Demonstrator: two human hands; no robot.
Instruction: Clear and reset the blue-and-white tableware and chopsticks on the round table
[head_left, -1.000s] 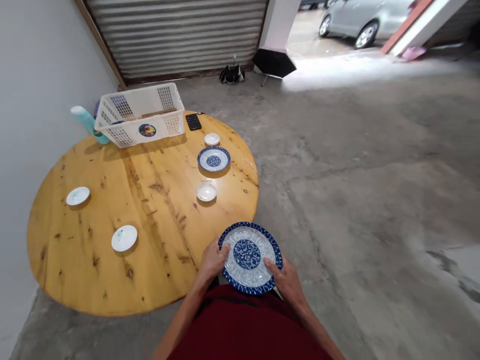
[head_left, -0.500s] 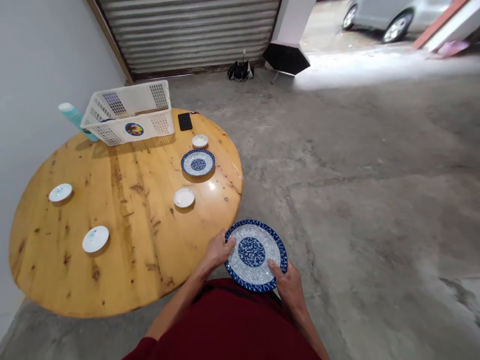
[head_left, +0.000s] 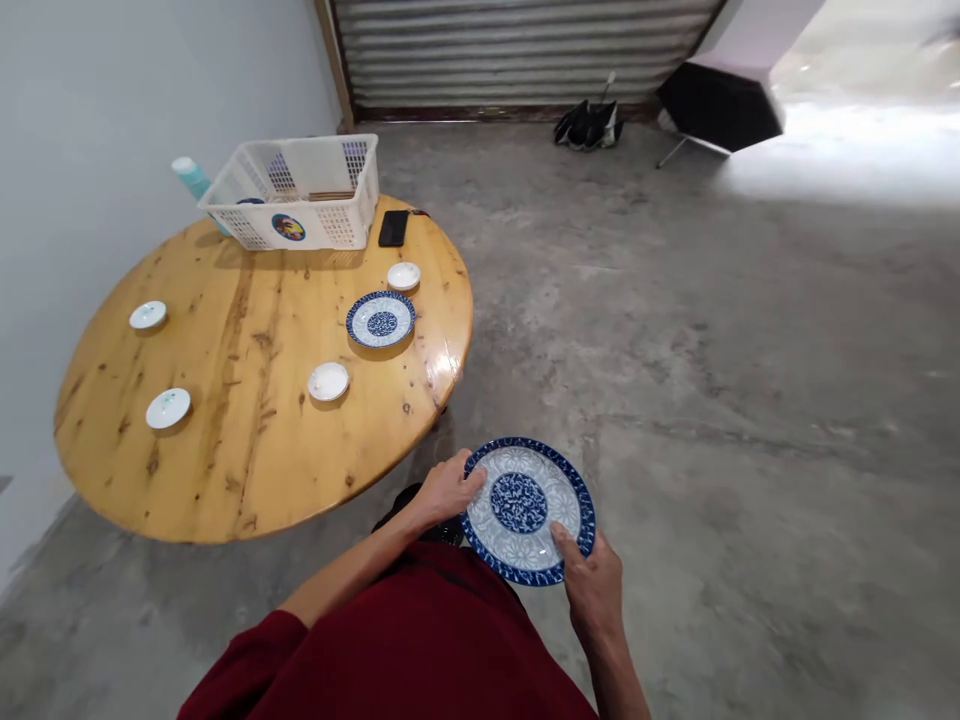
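Note:
Both my hands hold one blue-and-white patterned plate (head_left: 519, 502) by its rim, face up, in front of my body and off the table. My left hand (head_left: 450, 488) grips its left edge with the thumb on top. On the right edge, my right hand (head_left: 592, 580) is closed with its thumb over the rim; the fingers underneath are hidden. A matching blue-rimmed plate (head_left: 381, 320) lies on the round wooden table (head_left: 247, 440), between a small white dish (head_left: 403, 276) and another small white dish (head_left: 328, 381).
Two more white dishes, a far one (head_left: 148, 315) and a nearer one (head_left: 168, 408), sit at the table's left. Behind them stand a white basket (head_left: 300, 225), a teal bottle (head_left: 191, 176) and a black phone (head_left: 393, 228). An open black umbrella (head_left: 720, 105) rests on the concrete floor (head_left: 720, 350).
My view has turned right and moved away from the table, which now sits farther off. The plate stays in both hands. The car has left the view.

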